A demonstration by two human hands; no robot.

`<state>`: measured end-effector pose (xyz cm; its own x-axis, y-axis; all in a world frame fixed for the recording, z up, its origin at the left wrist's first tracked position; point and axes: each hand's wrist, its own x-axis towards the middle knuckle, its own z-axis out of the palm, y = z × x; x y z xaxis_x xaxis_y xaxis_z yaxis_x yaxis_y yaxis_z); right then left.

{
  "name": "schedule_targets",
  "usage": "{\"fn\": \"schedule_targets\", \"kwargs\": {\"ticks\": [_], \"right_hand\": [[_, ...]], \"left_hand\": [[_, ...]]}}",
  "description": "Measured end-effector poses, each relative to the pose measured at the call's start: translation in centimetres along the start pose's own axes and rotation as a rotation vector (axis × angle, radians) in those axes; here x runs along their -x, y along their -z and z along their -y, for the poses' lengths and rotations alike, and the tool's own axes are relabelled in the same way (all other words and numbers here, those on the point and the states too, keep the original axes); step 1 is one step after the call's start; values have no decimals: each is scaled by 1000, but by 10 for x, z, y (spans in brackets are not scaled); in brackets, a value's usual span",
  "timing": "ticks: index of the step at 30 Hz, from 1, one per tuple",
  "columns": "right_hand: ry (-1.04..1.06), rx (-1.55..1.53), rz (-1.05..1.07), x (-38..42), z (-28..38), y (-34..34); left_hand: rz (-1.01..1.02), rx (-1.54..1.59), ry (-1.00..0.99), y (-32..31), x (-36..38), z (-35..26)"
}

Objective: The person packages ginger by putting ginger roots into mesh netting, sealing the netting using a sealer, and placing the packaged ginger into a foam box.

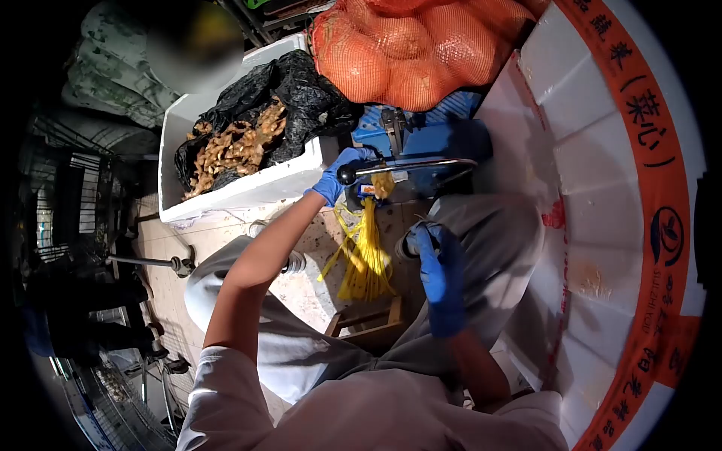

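My left hand (336, 180), in a blue glove, reaches behind the black ball knob (347, 174) of a metal lever (414, 163). Its fingers look closed near the blue device (451, 146), but the lever partly covers what they hold. Right below the lever is a tan lump (383, 184), which looks like ginger. A yellow mesh net (366, 252) hangs beneath, its loose ends spread out. Over my right knee, my gloved right hand (441, 274) is closed, fingertips together. Something thin may be at those fingertips, too small to name.
A white foam box (248, 207) lined with a black plastic bag (304, 86) holds ginger (237, 146). Behind the blue device lies an orange net sack (421, 49) of round produce. Stacked white boxes (598, 195) with orange tape wall the right. A wooden stool (365, 319) stands between my legs.
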<state>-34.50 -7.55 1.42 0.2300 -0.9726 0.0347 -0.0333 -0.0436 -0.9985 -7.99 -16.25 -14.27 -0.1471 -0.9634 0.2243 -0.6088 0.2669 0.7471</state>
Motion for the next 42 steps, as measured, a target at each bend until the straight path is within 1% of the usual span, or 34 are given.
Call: {"fn": "schedule_targets", "kwargs": {"ticks": [1, 2, 3, 5, 6, 7, 8, 9, 11, 12, 14, 15, 17, 18, 19, 20, 21, 23, 24, 25, 26, 27, 28, 29, 30, 33, 35, 37, 38, 39, 40, 41, 42], "right_hand": [[84, 157, 24, -12, 11, 2], [-2, 131, 49, -23, 14, 3], [-7, 138, 46, -37, 21, 0], [588, 748, 60, -67, 31, -9], [585, 750, 62, -78, 27, -19], [748, 903, 120, -86, 18, -32], [825, 983, 151, -90, 7, -44], [906, 1058, 179, -93, -5, -56], [737, 1004, 575, -98, -24, -78], [736, 1006, 576, -103, -27, -87], [790, 1282, 999, -113, -30, -103], [784, 1284, 1006, -116, -36, -109], [578, 857, 948, -121, -45, -120], [711, 934, 972, -119, -50, -120], [703, 935, 977, -114, -57, -128], [628, 976, 1064, -108, -71, -146], [554, 1013, 1146, -104, -89, -167], [587, 1065, 1084, -86, -144, -204], [494, 1076, 1066, -74, -193, -238], [401, 1092, 1054, -64, -231, -261], [499, 1275, 1144, -63, -196, -244], [306, 1215, 983, -56, -222, -256], [254, 1178, 902, -49, -248, -267], [248, 1162, 829, -42, -276, -276], [248, 1148, 766, -38, -300, -284], [262, 1136, 669, -30, -354, -293], [307, 1135, 611, -26, -377, -296], [371, 1085, 513, -19, -409, -305], [437, 1033, 441, -11, -444, -314], [508, 989, 379, -5, -488, -324], [450, 1150, 640, -26, -359, -292], [400, 1271, 918, -53, -208, -255], [535, 1243, 836, -68, -141, -216]], "left_hand": [[116, 5, 304, -1, -8, 5], [108, 1, 266, 18, -20, -31], [91, -113, 268, 22, -27, -35], [256, -286, 231, 31, -38, -37], [257, -282, 232, 32, -41, -36], [275, -324, 173, 33, -42, -32], [294, -366, 112, 33, -42, -30], [298, -363, 110, 33, -42, -29], [307, -268, 70, 32, -44, -24], [325, -185, 35, 32, -44, -19], [331, -172, 24, 32, -46, -10], [338, -163, 15, 30, -46, -6], [302, -163, -9, 26, -45, 3], [319, -53, 13, 24, -44, 7], [336, 57, 34, 24, -44, 9], [436, 21, 134, 36, -48, -8], [399, 51, 38, 32, -47, 1], [350, 49, -2, 30, -45, 6], [358, 58, 8, 31, -43, 3], [286, 78, -26, 33, -42, -3], [208, 97, -56, 32, -40, -5], [203, 112, -43, 31, -41, -5], [222, 72, -44, 29, -42, -2], [247, 31, -46, 26, -42, 3], [134, -36, -126, 19, -40, 8], [141, 69, -105, 12, -36, 17], [109, 79, -149, 18, -40, 10], [280, 152, 131, 32, -45, -10], [257, -44, -153, 23, -47, 12], [275, -113, -163, 28, -49, 7], [369, -63, -45, 37, -52, -5], [462, 3, 79, 42, -54, -14], [452, 5, 34, 43, -54, -13]]}}
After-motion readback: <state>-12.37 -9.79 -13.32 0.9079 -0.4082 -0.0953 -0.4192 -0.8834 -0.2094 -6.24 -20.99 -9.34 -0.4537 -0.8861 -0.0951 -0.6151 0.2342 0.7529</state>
